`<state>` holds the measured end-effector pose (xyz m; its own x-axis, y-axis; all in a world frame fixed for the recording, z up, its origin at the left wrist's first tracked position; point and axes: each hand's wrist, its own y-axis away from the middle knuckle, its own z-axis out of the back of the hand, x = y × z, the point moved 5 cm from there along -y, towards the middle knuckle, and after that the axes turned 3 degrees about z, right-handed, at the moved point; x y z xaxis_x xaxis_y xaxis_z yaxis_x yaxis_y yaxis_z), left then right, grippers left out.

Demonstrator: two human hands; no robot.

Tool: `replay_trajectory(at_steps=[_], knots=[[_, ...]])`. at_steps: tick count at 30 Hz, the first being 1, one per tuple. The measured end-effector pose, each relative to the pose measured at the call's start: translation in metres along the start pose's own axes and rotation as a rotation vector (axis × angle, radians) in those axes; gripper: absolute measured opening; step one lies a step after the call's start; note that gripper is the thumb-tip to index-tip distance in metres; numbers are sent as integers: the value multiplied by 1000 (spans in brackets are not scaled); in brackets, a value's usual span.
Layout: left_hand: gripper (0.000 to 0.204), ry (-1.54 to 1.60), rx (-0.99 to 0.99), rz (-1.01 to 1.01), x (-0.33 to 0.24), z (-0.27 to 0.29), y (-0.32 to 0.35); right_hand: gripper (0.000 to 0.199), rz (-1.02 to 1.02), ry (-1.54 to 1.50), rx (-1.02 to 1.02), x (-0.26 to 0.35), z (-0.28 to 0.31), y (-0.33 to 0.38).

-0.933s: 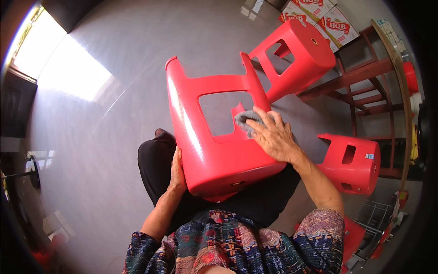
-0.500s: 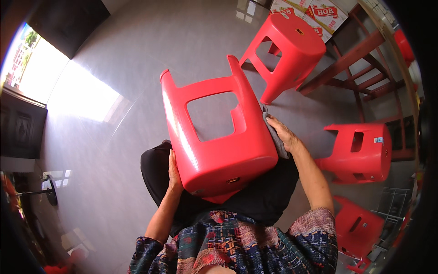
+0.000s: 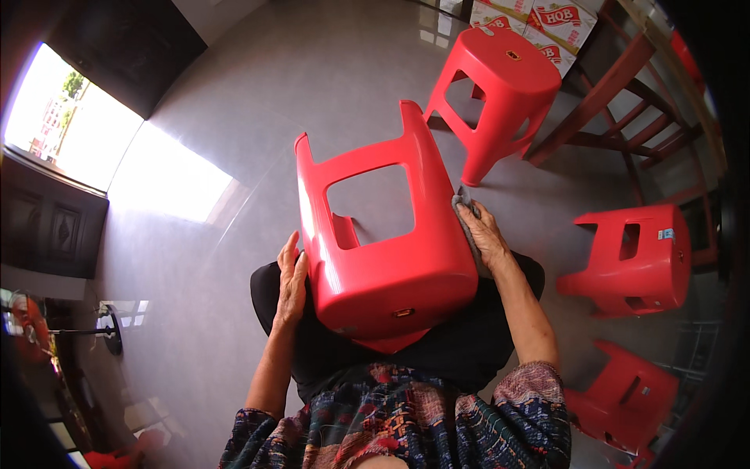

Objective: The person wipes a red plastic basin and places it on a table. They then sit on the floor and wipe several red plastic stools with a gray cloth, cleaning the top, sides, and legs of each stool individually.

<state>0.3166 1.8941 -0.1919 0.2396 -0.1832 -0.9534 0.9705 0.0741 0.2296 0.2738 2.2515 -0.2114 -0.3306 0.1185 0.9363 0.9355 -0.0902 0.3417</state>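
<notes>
A red plastic stool (image 3: 383,258) lies tipped on my lap, its legs pointing away from me and its seat toward my body. My left hand (image 3: 292,277) presses flat against the stool's left side and steadies it. My right hand (image 3: 486,234) holds a grey cloth (image 3: 464,213) against the stool's right side, near one leg. The cloth shows only partly, under my fingers.
Another red stool (image 3: 500,78) stands upright ahead on the grey floor. Two more red stools (image 3: 637,262) (image 3: 625,399) lie to my right. Cardboard boxes (image 3: 539,19) and a dark wooden frame (image 3: 617,117) are at the far right. A bright doorway (image 3: 70,125) is on the left.
My right hand with the cloth has moved from the stool's upper face around to its right side. The stool has turned a little on my lap. My left hand has stayed on the left side.
</notes>
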Motion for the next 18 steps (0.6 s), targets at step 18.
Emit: replay_trajectory(at_steps=[18], knots=[[62,-518,167,61,-26,-92,2,54,496,977,-76,37,-75,74]])
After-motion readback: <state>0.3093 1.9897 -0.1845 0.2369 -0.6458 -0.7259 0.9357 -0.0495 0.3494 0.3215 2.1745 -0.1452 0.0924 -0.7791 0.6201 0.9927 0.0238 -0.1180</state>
